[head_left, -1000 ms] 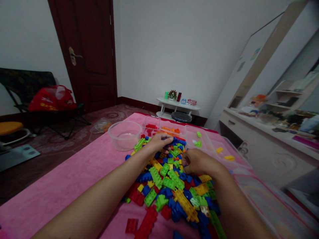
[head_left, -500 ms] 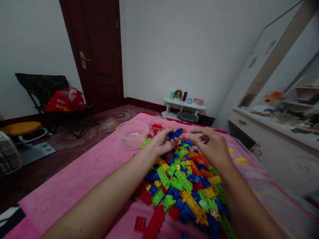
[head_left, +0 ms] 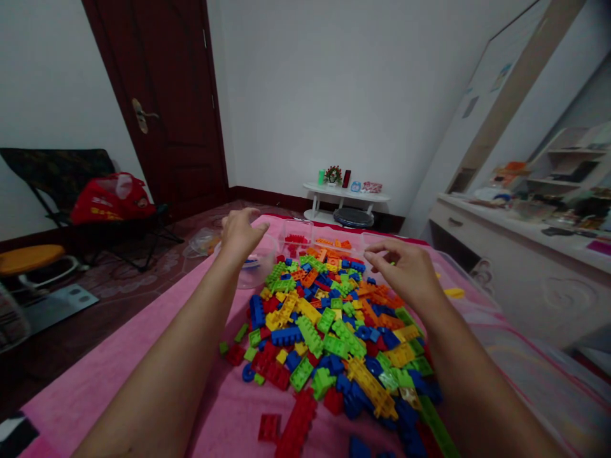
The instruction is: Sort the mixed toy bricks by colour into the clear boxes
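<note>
My left hand [head_left: 241, 232] is held above the round clear tub [head_left: 260, 273] at the left of the pile, its thumb and fingers apart and nothing visible in them. Some blue pieces [head_left: 250, 262] show inside the tub, partly hidden by the hand and wrist. Over the right side of the mixed toy brick pile [head_left: 329, 318] hovers my right hand [head_left: 403, 267], fingers loosely bent, with no brick seen in it. The pile holds red, blue, green, yellow and orange bricks, spread over a pink cloth [head_left: 157, 331].
Behind the pile stand clear boxes, one with red bricks [head_left: 296, 240], another with orange bricks [head_left: 334, 243]. At the right lies a clear container with a yellow brick [head_left: 453, 292]. A red bag [head_left: 112, 198] rests on a folding chair; a white side table [head_left: 346, 191] stands by the wall.
My left hand has moved left from over the pile to the round tub and no longer holds the blue bricks. Blue pieces now show in the tub. The view has shifted slightly.
</note>
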Demonstrator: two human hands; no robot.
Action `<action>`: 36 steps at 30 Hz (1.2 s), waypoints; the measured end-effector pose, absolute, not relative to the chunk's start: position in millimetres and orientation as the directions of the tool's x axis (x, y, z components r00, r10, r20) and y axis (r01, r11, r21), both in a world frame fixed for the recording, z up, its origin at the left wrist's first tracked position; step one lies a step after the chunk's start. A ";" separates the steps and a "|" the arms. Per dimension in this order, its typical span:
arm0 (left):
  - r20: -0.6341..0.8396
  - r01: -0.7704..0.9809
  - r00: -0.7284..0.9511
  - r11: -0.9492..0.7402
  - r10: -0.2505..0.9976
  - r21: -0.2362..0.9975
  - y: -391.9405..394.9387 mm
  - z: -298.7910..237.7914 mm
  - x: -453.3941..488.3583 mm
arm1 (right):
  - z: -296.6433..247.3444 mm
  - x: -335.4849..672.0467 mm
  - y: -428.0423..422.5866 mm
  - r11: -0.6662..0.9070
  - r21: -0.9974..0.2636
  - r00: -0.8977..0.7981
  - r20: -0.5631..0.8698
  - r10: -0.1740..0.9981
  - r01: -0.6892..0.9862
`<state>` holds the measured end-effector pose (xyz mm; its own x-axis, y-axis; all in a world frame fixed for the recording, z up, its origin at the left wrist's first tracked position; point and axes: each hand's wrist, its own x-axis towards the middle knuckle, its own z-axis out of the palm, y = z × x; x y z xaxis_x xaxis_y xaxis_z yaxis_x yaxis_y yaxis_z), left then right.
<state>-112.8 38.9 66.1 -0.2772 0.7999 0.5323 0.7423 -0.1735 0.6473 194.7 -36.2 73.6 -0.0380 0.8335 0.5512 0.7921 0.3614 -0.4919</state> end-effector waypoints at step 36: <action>0.437 0.461 0.277 -0.518 0.856 0.721 20.2 65.7 -52.3 | 51.8 125.0 -85.2 0.646 -0.158 -0.648 0.041 0.760 0.747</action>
